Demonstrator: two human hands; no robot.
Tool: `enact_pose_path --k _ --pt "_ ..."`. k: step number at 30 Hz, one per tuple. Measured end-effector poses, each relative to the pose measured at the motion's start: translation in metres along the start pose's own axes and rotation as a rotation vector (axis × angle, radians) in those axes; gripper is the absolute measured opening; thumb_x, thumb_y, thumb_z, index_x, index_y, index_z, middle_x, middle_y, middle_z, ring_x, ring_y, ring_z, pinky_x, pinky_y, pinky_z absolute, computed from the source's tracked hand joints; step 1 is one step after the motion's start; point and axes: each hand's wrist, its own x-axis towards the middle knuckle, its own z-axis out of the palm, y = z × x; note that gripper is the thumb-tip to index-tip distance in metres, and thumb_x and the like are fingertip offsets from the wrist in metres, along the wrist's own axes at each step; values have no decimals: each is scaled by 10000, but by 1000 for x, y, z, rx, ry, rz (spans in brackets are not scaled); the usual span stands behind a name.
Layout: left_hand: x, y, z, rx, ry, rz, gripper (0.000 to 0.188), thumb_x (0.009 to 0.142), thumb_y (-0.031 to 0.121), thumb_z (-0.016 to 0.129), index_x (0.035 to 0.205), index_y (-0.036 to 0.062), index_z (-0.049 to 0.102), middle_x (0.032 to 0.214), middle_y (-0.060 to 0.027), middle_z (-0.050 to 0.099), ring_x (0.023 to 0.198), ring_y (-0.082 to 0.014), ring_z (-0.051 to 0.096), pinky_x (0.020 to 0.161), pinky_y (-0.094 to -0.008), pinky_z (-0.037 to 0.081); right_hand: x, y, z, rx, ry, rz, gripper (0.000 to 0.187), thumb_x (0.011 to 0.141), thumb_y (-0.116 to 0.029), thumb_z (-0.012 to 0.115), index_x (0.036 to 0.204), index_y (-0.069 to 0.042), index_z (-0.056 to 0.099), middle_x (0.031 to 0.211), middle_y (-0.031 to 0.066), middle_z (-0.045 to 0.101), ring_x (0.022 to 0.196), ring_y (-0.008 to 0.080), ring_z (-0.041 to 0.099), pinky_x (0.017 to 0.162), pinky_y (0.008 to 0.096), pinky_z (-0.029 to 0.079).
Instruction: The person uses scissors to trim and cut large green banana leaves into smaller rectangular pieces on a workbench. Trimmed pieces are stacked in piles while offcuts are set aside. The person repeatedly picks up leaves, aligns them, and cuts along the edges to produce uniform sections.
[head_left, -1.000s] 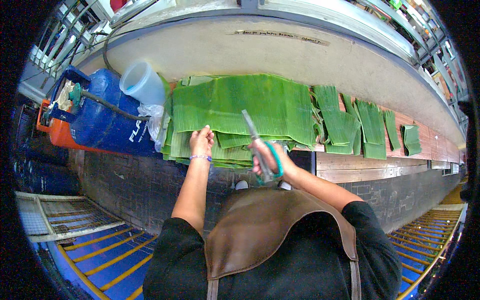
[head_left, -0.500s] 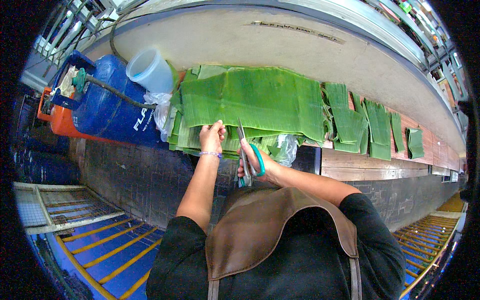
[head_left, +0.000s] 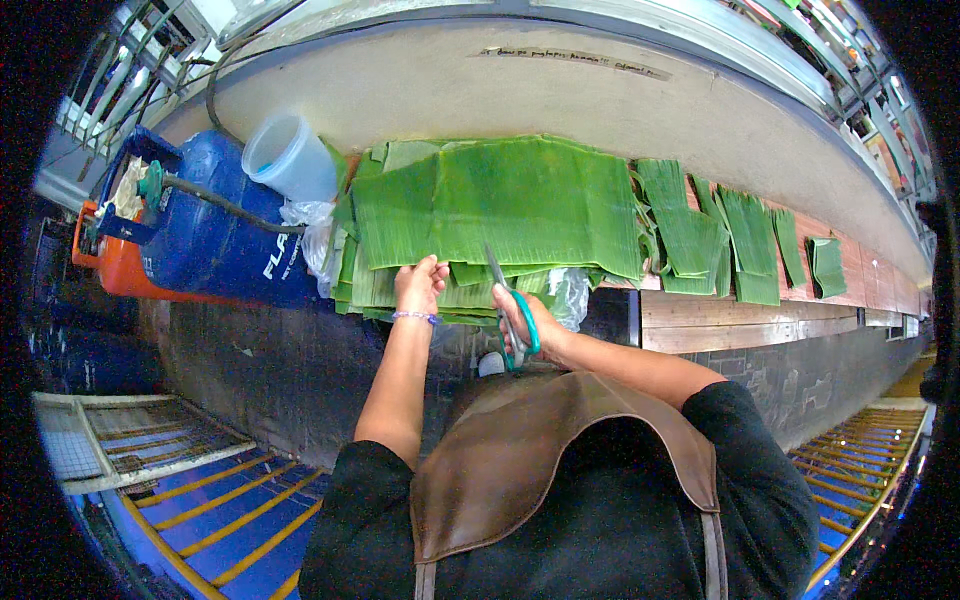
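A wide sheet of banana leaf (head_left: 500, 200) lies on top of a pile of banana leaves (head_left: 385, 290) on the bench. My left hand (head_left: 420, 284), with a beaded bracelet at the wrist, pinches the near edge of the top leaf. In my right hand (head_left: 535, 325) is a pair of scissors (head_left: 522, 322) with teal handles. Their blades point away from me over the leaf's near edge. Beneath my right hand a clear plastic bag (head_left: 570, 300) partly shows at the pile's near side.
Smaller stacks of cut banana leaf (head_left: 745, 240) lie along the wooden bench (head_left: 740, 322) to the right. At the left are a blue gas cylinder (head_left: 215, 225), a hose (head_left: 225, 203) and a translucent plastic tub (head_left: 290, 160). A wall (head_left: 420, 85) runs behind the bench.
Both hands have come slightly nearer to me; the right hand with the scissors has also shifted a little right. The left hand still pinches the leaf's edge.
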Motion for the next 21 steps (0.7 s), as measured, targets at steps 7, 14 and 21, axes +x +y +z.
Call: enact_pose_path --k 7,14,21 --pt "-27 166 5 -608 -437 94 103 750 -42 594 809 24 541 746 -60 577 589 -140 549 553 -252 509 20 22 -22 30 -51 50 632 878 -638 478 1091 -44 509 655 52 483 497 158 498 447 332 471" --pt "-106 322 29 -506 -790 504 50 867 -7 549 831 4 516 765 -57 498 681 -131 467 578 -269 391 16 11 -33 101 -136 58 600 899 -630 442 1099 -68 505 637 35 485 469 154 486 439 324 461" --pt "31 245 31 -113 -498 451 61 866 24 613 877 74 582 780 -21 595 622 -89 534 532 -218 460 -20 16 -107 128 -10 -292 620 919 -640 372 1169 -107 565 808 30 557 674 142 527 591 313 459"
